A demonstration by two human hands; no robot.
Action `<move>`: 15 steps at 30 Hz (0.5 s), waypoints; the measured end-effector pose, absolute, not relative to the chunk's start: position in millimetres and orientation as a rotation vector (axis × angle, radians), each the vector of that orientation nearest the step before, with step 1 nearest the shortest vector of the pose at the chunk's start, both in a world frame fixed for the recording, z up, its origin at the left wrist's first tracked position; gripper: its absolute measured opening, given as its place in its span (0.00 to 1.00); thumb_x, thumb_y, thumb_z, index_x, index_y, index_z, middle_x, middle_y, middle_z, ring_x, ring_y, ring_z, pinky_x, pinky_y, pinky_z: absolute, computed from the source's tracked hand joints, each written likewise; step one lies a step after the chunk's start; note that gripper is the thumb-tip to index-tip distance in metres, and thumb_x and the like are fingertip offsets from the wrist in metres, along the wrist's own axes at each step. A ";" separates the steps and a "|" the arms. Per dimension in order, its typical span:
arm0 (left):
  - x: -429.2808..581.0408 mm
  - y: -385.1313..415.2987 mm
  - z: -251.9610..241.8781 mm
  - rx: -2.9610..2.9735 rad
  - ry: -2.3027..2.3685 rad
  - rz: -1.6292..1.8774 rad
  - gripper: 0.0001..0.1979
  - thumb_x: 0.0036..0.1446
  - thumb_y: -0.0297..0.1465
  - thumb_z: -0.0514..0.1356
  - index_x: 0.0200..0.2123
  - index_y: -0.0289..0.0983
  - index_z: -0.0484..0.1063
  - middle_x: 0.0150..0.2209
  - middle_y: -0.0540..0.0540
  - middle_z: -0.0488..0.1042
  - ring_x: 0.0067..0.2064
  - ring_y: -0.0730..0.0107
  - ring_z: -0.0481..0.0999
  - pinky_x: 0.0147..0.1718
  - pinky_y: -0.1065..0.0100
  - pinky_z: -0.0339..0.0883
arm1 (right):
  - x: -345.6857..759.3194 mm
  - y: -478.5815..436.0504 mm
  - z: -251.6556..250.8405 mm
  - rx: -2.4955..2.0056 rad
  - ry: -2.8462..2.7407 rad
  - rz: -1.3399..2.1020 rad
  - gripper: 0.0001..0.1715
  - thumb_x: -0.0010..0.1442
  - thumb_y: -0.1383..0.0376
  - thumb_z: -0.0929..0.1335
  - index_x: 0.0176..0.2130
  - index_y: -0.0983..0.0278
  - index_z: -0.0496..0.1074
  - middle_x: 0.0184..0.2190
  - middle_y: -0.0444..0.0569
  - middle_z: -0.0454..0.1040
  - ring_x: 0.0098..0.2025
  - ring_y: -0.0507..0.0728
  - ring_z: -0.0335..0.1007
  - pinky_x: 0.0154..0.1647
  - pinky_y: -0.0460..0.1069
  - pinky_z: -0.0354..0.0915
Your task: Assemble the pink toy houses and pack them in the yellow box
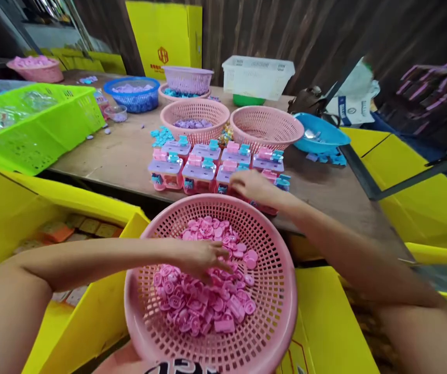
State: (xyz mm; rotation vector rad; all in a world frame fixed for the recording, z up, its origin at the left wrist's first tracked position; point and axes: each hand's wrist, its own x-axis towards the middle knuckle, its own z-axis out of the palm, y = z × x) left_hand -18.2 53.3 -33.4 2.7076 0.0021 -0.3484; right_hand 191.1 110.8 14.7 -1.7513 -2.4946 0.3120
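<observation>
My left hand is over the heap of small pink plastic pieces in a large round pink basket. Its fingers are stretched out and apart, touching the top of the heap. Beyond the basket, two rows of small toy boxes in pink, lilac and turquoise stand on the table edge. My right hand is at the front row, with its fingers bent down against one of the boxes. Its fingertips are partly hidden, and what they grip cannot be made out.
Two pink baskets stand behind the boxes, with a blue bowl to their right. A green crate is on the table's left. Yellow cartons flank the basket. Farther back are a white basket and a blue basket.
</observation>
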 end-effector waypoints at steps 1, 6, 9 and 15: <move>-21.0 39.2 -37.9 2.675 -0.074 -0.391 0.28 0.50 0.34 0.62 0.56 0.49 0.61 0.57 0.44 0.63 0.57 0.55 0.62 0.52 0.56 0.57 | 181.3 92.6 9.0 -1.618 -2.720 0.622 0.13 0.55 0.72 0.61 0.38 0.66 0.72 0.33 0.49 0.74 0.35 0.54 0.68 0.37 0.47 0.59; -31.4 9.5 -44.6 2.551 -0.046 -0.575 0.27 0.48 0.27 0.62 0.52 0.48 0.66 0.61 0.43 0.56 0.60 0.51 0.55 0.54 0.54 0.53 | 154.8 14.4 -22.1 -1.392 -3.200 1.372 0.29 0.46 0.69 0.70 0.50 0.60 0.69 0.36 0.47 0.74 0.35 0.55 0.69 0.33 0.46 0.60; -40.2 22.0 -43.6 2.580 0.078 -0.509 0.17 0.44 0.26 0.65 0.41 0.43 0.74 0.55 0.40 0.64 0.51 0.51 0.66 0.46 0.59 0.58 | 149.2 -8.3 -32.6 -1.386 -3.292 1.144 0.24 0.52 0.72 0.66 0.50 0.63 0.69 0.38 0.52 0.74 0.36 0.56 0.69 0.33 0.47 0.61; -53.8 48.6 -44.4 2.297 0.092 -0.504 0.07 0.50 0.23 0.60 0.32 0.40 0.75 0.29 0.48 0.74 0.29 0.70 0.68 0.28 0.72 0.57 | 137.6 -40.0 -41.0 -0.744 -3.241 1.076 0.14 0.55 0.76 0.62 0.38 0.66 0.73 0.35 0.52 0.74 0.29 0.53 0.68 0.27 0.46 0.59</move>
